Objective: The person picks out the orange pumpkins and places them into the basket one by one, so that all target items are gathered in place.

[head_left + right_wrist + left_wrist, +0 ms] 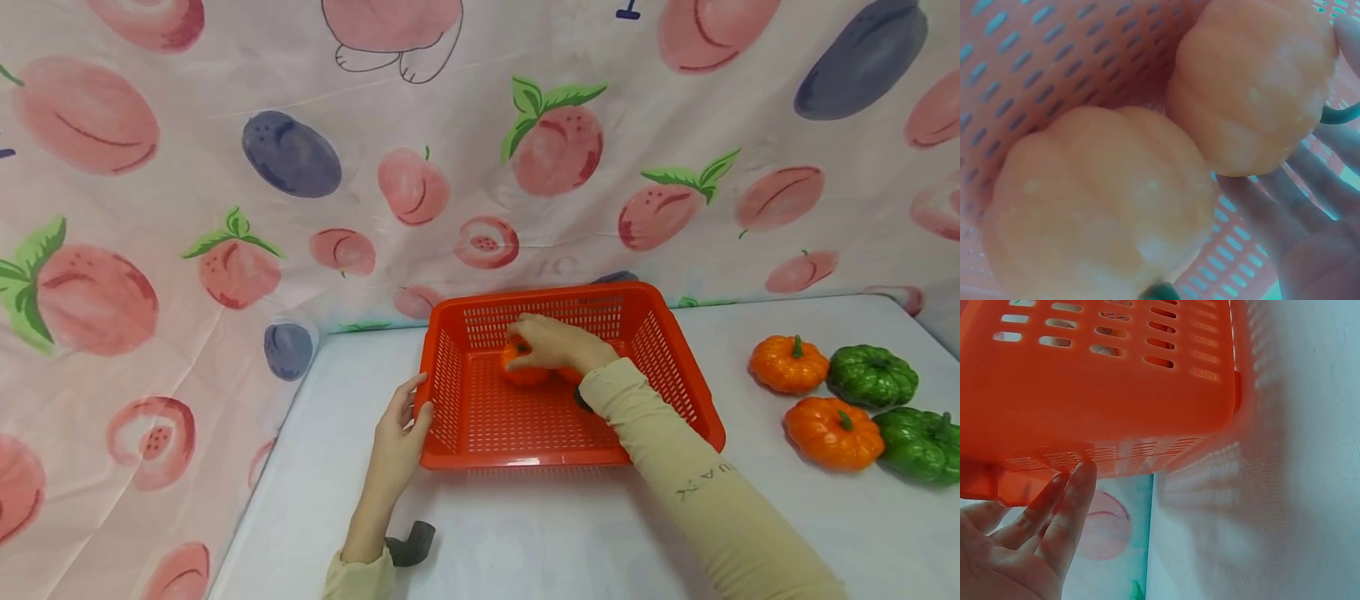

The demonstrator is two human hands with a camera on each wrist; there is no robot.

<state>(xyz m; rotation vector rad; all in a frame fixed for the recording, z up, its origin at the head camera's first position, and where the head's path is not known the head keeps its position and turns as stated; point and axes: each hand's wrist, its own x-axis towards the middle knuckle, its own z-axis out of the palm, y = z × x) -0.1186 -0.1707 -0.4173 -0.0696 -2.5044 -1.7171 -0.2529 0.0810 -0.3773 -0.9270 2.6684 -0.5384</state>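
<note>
A red-orange plastic basket (517, 458) with slotted walls stands on the white table. At its left rim is my left hand (397, 433); in the left wrist view its nearly straight fingers (1072, 506) touch the outer wall. Inside the basket, my right hand (555, 342) holds an orange pumpkin (525, 375) from above, thumb and fingers around it. The right wrist view shows this pumpkin (1250, 87) with its green stem toward the palm. A second orange pumpkin (1104, 200) lies beside it in the basket, mostly hidden by the right hand and wrist in the head view.
To the right of the basket on the white table (510, 533) sit two orange pumpkins (832, 433) and two green pumpkins (873, 377). A fruit-print cloth (465, 100) hangs behind and to the left. A black wrist mount (412, 546) juts from the left wrist.
</note>
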